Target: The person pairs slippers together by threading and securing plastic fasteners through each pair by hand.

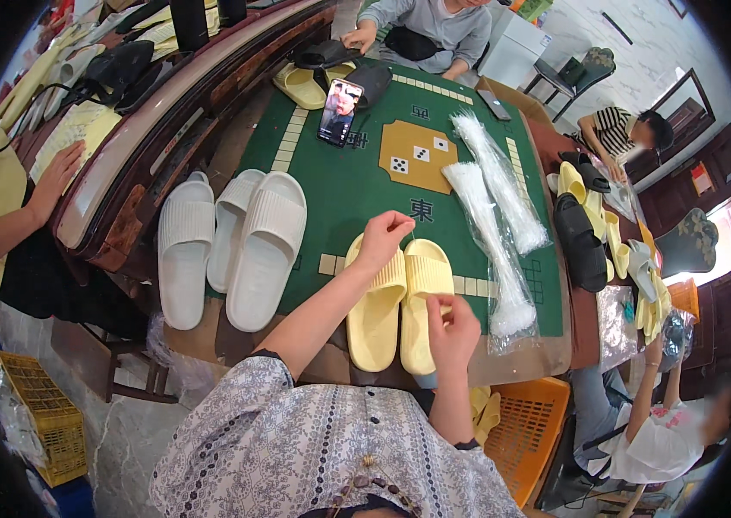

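A pair of pale yellow slide slippers (374, 332) lies side by side on the table in front of me, toes pointing away. My left hand (385, 242) is over the toe end of the left slipper, thumb and forefinger pinched on what looks like a thin pale strand. Above the right slipper (428, 276) my right hand (452, 335) is closed in a pinch; whatever it holds is too small to make out. Two clear bags of thin white plastic strands (491, 250) lie to the right of the slippers.
White slide slippers (267, 250) stand at the left. A phone (341, 112) leans on dark slippers at the back. More black and yellow slippers (579, 242) line the right side. An orange crate (528, 432) stands below the table's right edge. Other people sit around.
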Motion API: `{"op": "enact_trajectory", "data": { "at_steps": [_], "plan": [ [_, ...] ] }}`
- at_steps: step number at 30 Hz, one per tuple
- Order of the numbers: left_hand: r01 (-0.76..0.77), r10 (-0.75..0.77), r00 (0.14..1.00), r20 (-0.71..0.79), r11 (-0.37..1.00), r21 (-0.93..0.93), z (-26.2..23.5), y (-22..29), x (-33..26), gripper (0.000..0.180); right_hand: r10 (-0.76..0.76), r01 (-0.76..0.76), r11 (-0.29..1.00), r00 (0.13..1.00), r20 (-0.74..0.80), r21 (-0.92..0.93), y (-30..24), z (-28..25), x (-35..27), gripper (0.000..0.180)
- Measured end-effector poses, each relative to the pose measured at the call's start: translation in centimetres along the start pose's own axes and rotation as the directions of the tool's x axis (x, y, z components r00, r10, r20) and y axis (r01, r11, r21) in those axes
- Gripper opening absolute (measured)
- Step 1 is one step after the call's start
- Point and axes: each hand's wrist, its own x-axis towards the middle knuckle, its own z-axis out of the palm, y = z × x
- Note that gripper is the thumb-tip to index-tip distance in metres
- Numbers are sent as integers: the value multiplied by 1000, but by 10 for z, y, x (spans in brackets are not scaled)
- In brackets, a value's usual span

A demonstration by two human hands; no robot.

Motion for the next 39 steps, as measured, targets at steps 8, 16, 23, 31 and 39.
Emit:
{"op": "enact_trajectory", "data": {
  "at_steps": [8,16,23,31,39],
  "plan": [
    [14,-8,999,49,992,-129,-1,3,-1,11,-67,38,986,982,174,164,32,58,98,26],
    [127,-101,989,113,956,-263,-8,2,-1,16,143,-265,608,964,225,748,46,78,100,5],
    [199,-164,964,207,967,-159,-8,3,3,24,14,-139,692,984,179,708,58,89,102,7],
    [228,-182,962,203,946,-232,-9,1,3,24,2,-83,722,993,118,687,53,89,97,10],
    [192,-151,976,159,938,-287,-10,-2,3,20,5,-70,749,995,100,659,52,90,95,6]
  ]
}}
